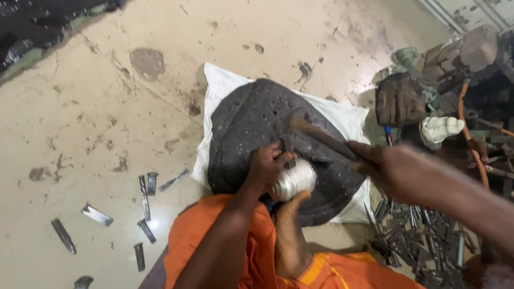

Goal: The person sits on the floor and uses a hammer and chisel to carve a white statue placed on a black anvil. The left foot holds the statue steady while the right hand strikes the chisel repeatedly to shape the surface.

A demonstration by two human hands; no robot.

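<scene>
A stained, pale floor [107,107] fills most of the frame. At the centre lies a large black, dimpled pad [251,118] on a white cloth [225,85]. Orange clothing [214,235] covers the person's lap at the lower middle. At the lower right sits a heap of dark metal chisels and punches [423,235]; more cluttered tools and a brown glove [399,99] stand at the upper right. On the pad, just below centre, rests a small shiny silver vessel [293,181], propped against a bare foot [289,235]. The left hand [266,167] is clamped around a thin punch [287,152] set on the vessel. The right hand [391,168], blurred, is closed on the handle of a hammer [326,140] whose head hangs above the punch. Flat metal strips [145,198] lie scattered at the lower left.
</scene>
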